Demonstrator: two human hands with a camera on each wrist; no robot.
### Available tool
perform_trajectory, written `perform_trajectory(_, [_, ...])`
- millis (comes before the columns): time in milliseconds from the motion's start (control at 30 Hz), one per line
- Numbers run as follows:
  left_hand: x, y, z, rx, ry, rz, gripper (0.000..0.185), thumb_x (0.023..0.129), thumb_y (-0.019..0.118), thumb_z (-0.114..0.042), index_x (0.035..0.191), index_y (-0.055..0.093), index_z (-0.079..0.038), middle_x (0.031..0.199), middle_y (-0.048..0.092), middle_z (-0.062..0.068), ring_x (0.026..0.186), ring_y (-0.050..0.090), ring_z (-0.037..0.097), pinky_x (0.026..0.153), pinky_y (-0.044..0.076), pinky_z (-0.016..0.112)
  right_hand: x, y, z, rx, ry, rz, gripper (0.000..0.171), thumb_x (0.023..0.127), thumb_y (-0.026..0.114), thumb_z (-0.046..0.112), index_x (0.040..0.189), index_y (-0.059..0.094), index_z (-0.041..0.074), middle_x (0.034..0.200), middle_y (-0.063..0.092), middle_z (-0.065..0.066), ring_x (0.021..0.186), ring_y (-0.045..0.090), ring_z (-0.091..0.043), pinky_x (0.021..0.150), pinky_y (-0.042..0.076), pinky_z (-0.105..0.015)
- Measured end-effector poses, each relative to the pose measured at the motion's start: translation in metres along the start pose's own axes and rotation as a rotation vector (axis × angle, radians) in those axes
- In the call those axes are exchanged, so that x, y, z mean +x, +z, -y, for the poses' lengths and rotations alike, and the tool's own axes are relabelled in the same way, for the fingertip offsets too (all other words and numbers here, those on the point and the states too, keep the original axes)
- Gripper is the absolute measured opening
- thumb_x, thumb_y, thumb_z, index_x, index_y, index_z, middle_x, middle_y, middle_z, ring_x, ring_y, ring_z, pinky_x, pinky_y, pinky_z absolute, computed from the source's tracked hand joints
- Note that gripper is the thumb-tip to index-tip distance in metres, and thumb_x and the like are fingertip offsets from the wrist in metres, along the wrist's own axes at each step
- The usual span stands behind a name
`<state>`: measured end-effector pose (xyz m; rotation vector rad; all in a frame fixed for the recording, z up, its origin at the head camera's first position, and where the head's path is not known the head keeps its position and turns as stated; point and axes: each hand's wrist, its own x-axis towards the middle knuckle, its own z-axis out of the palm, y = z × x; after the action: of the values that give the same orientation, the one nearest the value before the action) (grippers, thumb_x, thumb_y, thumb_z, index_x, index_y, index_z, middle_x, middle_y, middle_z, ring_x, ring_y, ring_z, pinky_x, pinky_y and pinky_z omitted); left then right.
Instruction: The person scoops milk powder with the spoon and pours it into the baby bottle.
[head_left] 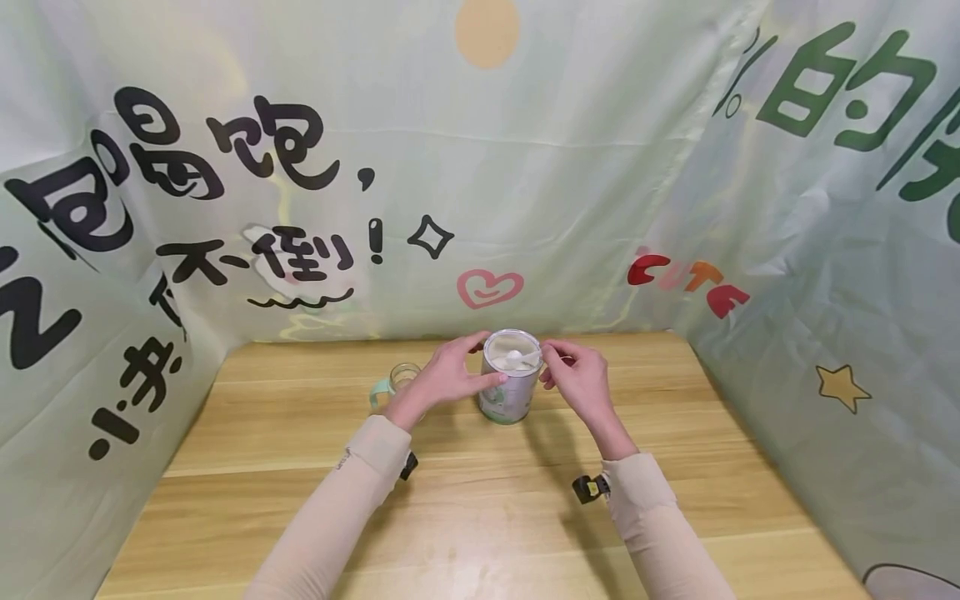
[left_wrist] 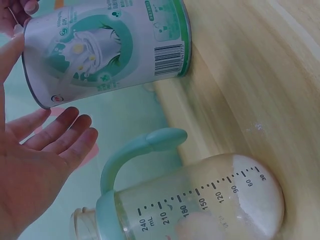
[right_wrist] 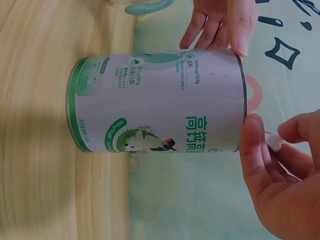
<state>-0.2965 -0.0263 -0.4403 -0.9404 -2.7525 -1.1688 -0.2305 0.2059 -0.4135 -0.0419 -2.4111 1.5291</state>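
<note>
Cuffed sleeves (head_left: pixel 330 508) reach in from the near side of the worktop (head_left: pixel 465 508). Position of tin (head_left: pixel 506 404): upright and open near the worktop's far edge, roughly midway between the far-left and far-right corners. Bottle (left_wrist: pixel 175 195): upright just left of the tin, towards the far-left corner, with whitish contents at its base. Left hand (head_left: pixel 450 375): fingers extended and apart, thumb touching the tin near its rim. Right hand (head_left: pixel 581 379): thumb and fingers pinch the handle of the white scoop (head_left: pixel 516 357), which lies at the tin's mouth.

Step in hand, as judged: handling the scoop at the rim. Maintain light left-hand pressure so that the tin cannot tip or slide. Keep the pinch firm and the bowl level; a tilted bowl could spill. Avoid knocking the bottle with the left forearm.
</note>
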Motion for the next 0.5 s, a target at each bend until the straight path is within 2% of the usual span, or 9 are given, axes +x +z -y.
perform_trajectory(200, [-0.0002, 0.0004, -0.0016, -0.004, 0.006, -0.009, 0.081, 0.089, 0.082, -0.051, 0.154, 0.051, -0.013, 0.144, 0.064, 0.014, 0.133, 0.062, 0.035, 0.110, 0.052, 0.053, 0.0007, 0.0009, 0.0002, -0.053, -0.019, 0.018, 0.027, 0.102, 0.066, 0.020, 0.118, 0.080, 0.002, 0.081, 0.076, -0.020, 0.061, 0.069, -0.016, 0.060, 0.061, -0.026])
perform_trajectory(400, [-0.0004, 0.0012, -0.0034, -0.003, 0.006, -0.021, 0.077, 0.090, 0.082, -0.050, 0.152, 0.054, -0.014, 0.140, 0.066, 0.013, 0.130, 0.063, 0.035, 0.108, 0.054, 0.052, 0.0013, 0.0027, 0.0007, -0.089, -0.051, 0.036, 0.026, 0.100, 0.066, 0.015, 0.117, 0.079, -0.001, 0.090, 0.075, -0.019, 0.074, 0.075, -0.039, 0.060, 0.060, -0.025])
perform_trajectory(500, [-0.0005, 0.0014, -0.0042, 0.000, -0.005, -0.025, 0.076, 0.090, 0.081, -0.051, 0.151, 0.054, -0.016, 0.140, 0.067, 0.011, 0.129, 0.063, 0.032, 0.108, 0.054, 0.052, 0.0009, 0.0039, 0.0022, -0.125, -0.068, 0.040, 0.026, 0.098, 0.067, 0.014, 0.116, 0.079, -0.001, 0.093, 0.074, -0.018, 0.073, 0.074, -0.035, 0.058, 0.058, -0.023])
